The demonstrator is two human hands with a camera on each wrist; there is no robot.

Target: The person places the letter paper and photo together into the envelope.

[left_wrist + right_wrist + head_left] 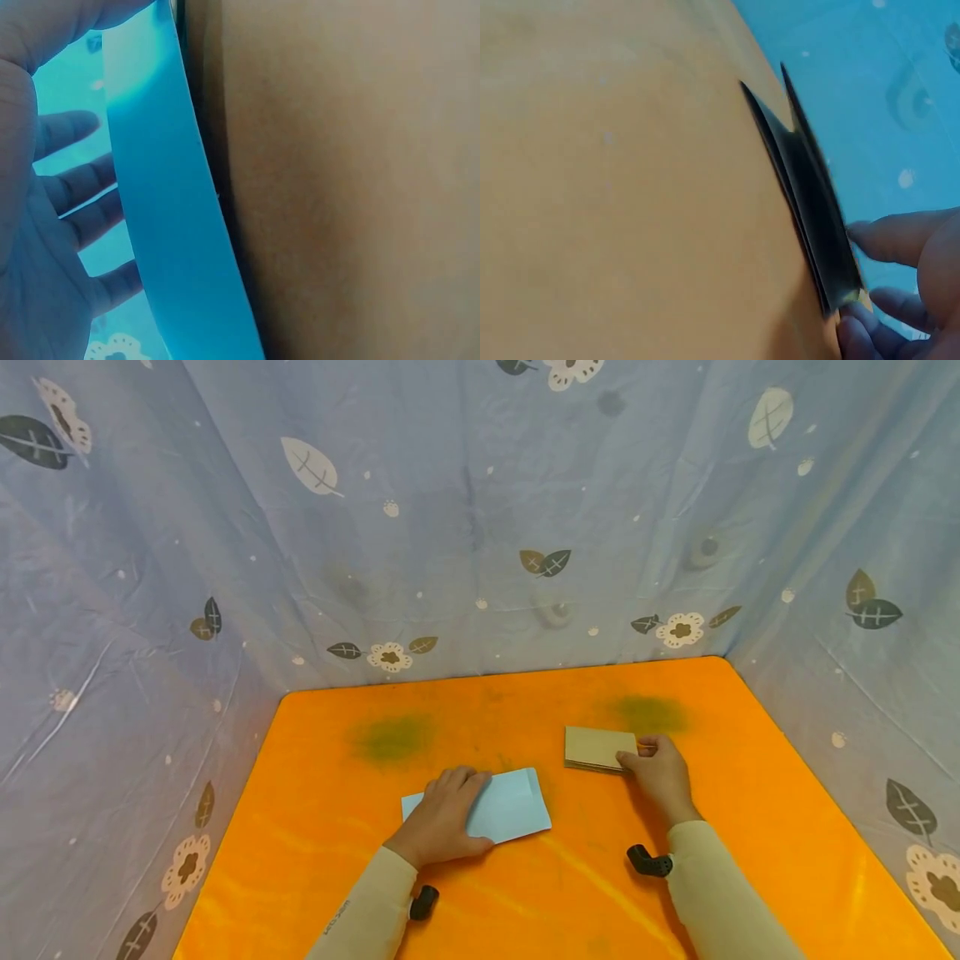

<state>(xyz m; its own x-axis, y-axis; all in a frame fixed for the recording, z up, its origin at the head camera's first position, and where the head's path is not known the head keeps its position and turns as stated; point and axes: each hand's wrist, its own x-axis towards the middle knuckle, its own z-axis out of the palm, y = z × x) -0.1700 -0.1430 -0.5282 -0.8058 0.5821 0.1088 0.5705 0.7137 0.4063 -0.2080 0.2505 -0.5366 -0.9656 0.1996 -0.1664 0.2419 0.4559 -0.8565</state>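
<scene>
A flat light blue paper envelope [513,810], with a fold line near its right end, lies left of centre in the head view. My left hand [441,825] spans it, thumb at the near edge and fingers over the top. The left wrist view shows the envelope's long edge [176,195] between thumb and fingers. Farther right is a tan folded card [596,746] with layered edges. My right hand [663,781] pinches its right end, thumb on top. In the right wrist view, the card's layers [814,187] part at the far end; some fingers are partly hidden.
An orange cloth [315,860] with two greenish smudges covers the table. Blue curtains [465,510] printed with leaves and flowers enclose its back and both sides. Small black devices [649,862] sit at both wrists, by the light sleeves.
</scene>
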